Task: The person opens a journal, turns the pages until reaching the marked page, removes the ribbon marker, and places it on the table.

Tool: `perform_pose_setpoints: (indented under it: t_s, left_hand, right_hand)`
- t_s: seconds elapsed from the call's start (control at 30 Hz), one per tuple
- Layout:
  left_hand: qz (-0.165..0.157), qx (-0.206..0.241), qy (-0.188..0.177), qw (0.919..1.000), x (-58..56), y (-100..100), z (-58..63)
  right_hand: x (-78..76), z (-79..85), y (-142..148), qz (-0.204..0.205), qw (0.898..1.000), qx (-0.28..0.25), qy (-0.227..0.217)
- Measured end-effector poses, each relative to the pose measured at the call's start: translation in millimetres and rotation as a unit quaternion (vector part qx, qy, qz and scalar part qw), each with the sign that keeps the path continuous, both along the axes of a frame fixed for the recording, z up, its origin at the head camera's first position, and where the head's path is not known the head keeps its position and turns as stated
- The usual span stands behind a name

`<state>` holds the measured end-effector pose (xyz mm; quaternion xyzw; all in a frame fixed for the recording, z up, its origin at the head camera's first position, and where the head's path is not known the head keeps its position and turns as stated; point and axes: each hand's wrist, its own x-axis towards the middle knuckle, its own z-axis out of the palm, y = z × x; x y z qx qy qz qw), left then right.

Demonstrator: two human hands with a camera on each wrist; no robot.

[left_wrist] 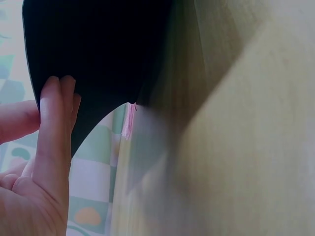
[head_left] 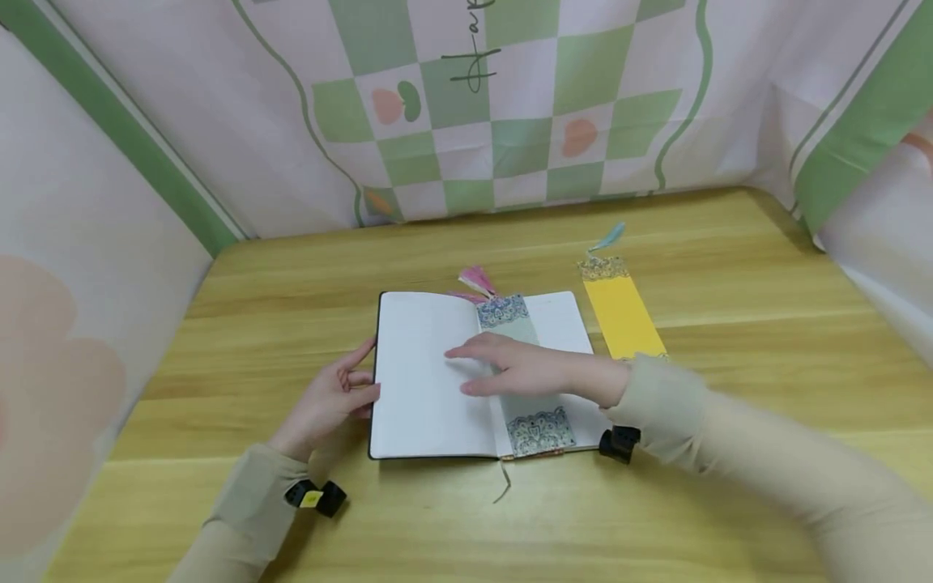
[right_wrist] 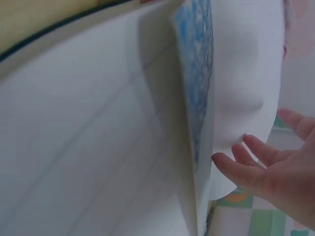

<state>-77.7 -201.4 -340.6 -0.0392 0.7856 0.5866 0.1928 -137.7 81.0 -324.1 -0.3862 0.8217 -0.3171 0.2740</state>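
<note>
We see a bare left hand (head_left: 328, 402) and right hand (head_left: 525, 368), beige sleeves (head_left: 773, 470) with creased cuffs (head_left: 663, 409), and black blocky devices (head_left: 333, 499) beside them, a yellow patch (head_left: 311, 499) marking the left one.

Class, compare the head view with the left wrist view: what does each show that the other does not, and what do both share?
Only the head view: the right hand, the yellow bookmark, and the white pages of the open notebook.
Only the left wrist view: the broad dark outside of the cover.
Both: the left hand holding the notebook's edge, the pink tassel, wooden table and checked cloth.
</note>
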Motion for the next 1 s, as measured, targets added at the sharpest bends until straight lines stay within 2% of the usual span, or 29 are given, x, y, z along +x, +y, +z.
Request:
perform_pose_setpoints:
  t_s: [0.2,0.33,0.43,0.57,0.67,0.77,0.83,0.9,1.0]
  left_hand:
    - [0.006,0.002,-0.002,1.0,1.9,-2,3.0]
    - [0.014,0.011,-0.001,0.9998,1.8,-3,3.5]
    - [0.01,-0.005,0.006,0.9999,1.7,-3,3.0]
    - [0.008,-0.029,0.01,0.9995,1.6,-3,0.8]
    - [0.01,-0.034,0.007,0.9994,0.9,-1,-0.7]
    - [0.013,-0.035,0.006,0.9993,-0.1,3,-0.2]
    - [0.015,-0.037,0.007,0.9992,-0.6,4,0.7]
    - [0.017,-0.04,0.008,0.999,-0.7,6,1.7]
    - [0.019,-0.039,0.009,0.999,-0.4,6,2.2]
  right_hand:
    - [13.9,-0.2,-10,0.022,0.996,0.074,0.041]
    - [21.2,-2.4,-16,0.033,0.99,0.109,0.085]
    - [25.0,-5.1,-20,0.04,0.984,0.127,0.121]
    - [26.6,-7.3,-23,0.049,0.978,0.139,0.151]
    - [21.5,-4.4,-19,0.037,0.983,0.111,0.143]
    - [10.0,1.6,-9,-0.016,0.989,0.053,0.138]
    - [0.1,5.5,2,-0.084,0.988,0.021,0.128]
    - [-10.5,8.7,14,-0.158,0.982,0.0,0.103]
    - [-25.2,9.6,34,-0.251,0.967,-0.002,0.04]
